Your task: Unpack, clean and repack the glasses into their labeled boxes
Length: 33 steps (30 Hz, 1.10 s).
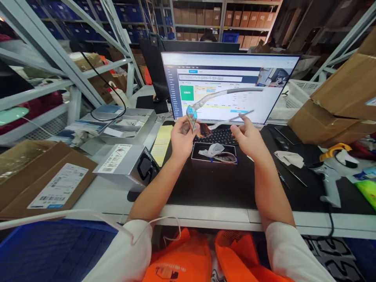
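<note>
In front of the monitor (217,80) I hold up a pair of glasses (202,102) with shiny, reflective lenses. My left hand (181,138) pinches the front of the frame by one lens. One temple, in what looks like a clear sleeve, stretches to the right across the screen. The other temple runs lower, and the thumb and index finger of my right hand (250,139) are at its end. Below the glasses a small open box (214,159) holds a whitish crumpled wrapping and a greyish item I cannot make out.
A keyboard (221,137) lies behind the small box. Left are a grey glasses carton (123,162), a yellow notepad (162,145), an open grey box (132,127) and a brown carton (44,176). Right are a barcode scanner (330,180), tweezers-like tools (293,176) and stacked cartons (337,98).
</note>
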Available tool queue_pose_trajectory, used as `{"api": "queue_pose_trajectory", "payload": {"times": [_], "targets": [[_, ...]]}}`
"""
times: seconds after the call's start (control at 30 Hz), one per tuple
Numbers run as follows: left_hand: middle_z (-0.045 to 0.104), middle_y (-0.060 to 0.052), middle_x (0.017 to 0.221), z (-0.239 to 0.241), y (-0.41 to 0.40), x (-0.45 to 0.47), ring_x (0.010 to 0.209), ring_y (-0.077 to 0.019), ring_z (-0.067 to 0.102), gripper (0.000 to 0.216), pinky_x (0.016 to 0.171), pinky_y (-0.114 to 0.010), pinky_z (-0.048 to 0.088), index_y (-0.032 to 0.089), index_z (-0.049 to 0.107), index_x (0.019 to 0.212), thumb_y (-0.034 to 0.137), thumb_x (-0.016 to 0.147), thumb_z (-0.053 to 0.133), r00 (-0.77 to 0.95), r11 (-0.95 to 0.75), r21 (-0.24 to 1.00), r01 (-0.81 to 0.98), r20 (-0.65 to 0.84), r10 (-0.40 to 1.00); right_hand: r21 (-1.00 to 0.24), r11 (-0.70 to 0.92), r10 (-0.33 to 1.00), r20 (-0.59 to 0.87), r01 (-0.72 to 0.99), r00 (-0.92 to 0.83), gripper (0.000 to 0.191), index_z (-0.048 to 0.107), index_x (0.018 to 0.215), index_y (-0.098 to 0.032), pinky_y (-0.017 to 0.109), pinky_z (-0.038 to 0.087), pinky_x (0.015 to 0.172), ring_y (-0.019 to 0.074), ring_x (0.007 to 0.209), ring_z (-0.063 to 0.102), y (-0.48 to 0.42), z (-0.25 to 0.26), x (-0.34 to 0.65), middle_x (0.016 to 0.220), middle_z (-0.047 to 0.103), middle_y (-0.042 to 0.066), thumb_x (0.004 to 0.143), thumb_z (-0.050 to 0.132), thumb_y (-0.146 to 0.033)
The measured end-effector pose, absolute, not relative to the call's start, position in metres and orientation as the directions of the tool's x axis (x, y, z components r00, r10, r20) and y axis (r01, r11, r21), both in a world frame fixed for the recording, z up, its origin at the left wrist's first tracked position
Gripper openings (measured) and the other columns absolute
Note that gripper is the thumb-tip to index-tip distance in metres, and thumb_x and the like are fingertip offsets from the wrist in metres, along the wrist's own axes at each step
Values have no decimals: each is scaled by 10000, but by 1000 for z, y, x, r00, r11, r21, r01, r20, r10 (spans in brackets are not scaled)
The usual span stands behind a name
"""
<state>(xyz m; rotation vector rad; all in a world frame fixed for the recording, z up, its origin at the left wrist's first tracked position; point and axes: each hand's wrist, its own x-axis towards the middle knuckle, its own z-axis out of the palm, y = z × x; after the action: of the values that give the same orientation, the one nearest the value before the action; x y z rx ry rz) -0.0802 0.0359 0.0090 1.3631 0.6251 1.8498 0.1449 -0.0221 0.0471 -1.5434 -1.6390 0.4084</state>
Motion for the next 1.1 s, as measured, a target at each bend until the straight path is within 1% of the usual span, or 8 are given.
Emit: {"api": "queue_pose_trajectory", "payload": {"times": [0.2, 0.37, 0.5, 0.57, 0.63, 0.83, 0.97, 1.1], "targets": [[700, -18, 924, 7, 27, -67, 893, -176, 727, 379, 868, -310, 571, 225, 763, 996, 407, 708, 928, 31, -451, 802, -392, 502, 864, -569, 310, 891, 453, 761, -25, 453, 718, 1086, -179, 356, 497, 790, 254, 823, 683, -30, 44, 141, 892, 729, 110, 1044, 381, -479], [679, -27, 975, 3, 26, -68, 936, -175, 704, 343, 925, -320, 573, 243, 793, 1029, 321, 718, 916, 84, -539, 800, -263, 576, 813, -617, 419, 900, 379, 666, -215, 329, 689, 1241, -227, 341, 515, 852, 225, 902, 686, -35, 47, 139, 1014, 750, 65, 998, 502, -348], [686, -34, 989, 1, 34, -76, 940, -172, 700, 308, 924, -323, 569, 251, 785, 1052, 298, 761, 875, -36, -545, 803, -240, 554, 832, -724, 387, 808, 564, 571, 169, 285, 704, 1148, -206, 349, 538, 814, 212, 830, 684, -37, 50, 159, 903, 721, 58, 945, 515, -274], [689, -34, 995, 2, 37, -79, 936, -169, 692, 325, 923, -320, 565, 245, 787, 1063, 273, 750, 869, -56, -578, 804, -136, 577, 815, -677, 405, 602, 703, 615, 379, 324, 671, 1211, -202, 389, 536, 906, 258, 1050, 683, -39, 52, 168, 1140, 713, 112, 945, 514, -301], [687, -26, 984, 3, 37, -80, 917, -162, 684, 325, 910, -309, 561, 241, 795, 1053, 239, 735, 862, -41, -623, 782, -19, 622, 782, -604, 383, 575, 748, 699, 332, 428, 605, 1358, -212, 429, 503, 1016, 293, 1244, 620, -39, 53, 170, 1360, 648, 135, 964, 524, -361], [667, -26, 946, 2, 30, -73, 889, -169, 695, 325, 865, -313, 584, 217, 792, 1013, 315, 718, 884, 10, -503, 854, -133, 509, 861, -543, 295, 876, 481, 786, 4, 365, 758, 1120, -216, 417, 532, 934, 302, 1017, 725, -30, 44, 149, 1052, 788, 94, 1023, 462, -407], [694, -29, 933, 3, 30, -72, 825, -167, 704, 410, 798, -309, 590, 192, 780, 999, 367, 659, 929, 83, -352, 904, -243, 381, 921, -663, 407, 906, 378, 629, -187, 339, 770, 1175, -231, 390, 528, 1011, 273, 1135, 710, -23, 35, 145, 1193, 770, 55, 995, 542, -405], [712, -34, 914, 9, 34, -77, 826, -170, 708, 426, 812, -310, 585, 186, 766, 971, 401, 647, 939, 32, -367, 886, -283, 391, 920, -735, 307, 951, 259, 604, -169, 415, 702, 1331, -205, 423, 503, 1078, 267, 1226, 670, -1, 17, 150, 1305, 725, 79, 968, 553, -340]]}}
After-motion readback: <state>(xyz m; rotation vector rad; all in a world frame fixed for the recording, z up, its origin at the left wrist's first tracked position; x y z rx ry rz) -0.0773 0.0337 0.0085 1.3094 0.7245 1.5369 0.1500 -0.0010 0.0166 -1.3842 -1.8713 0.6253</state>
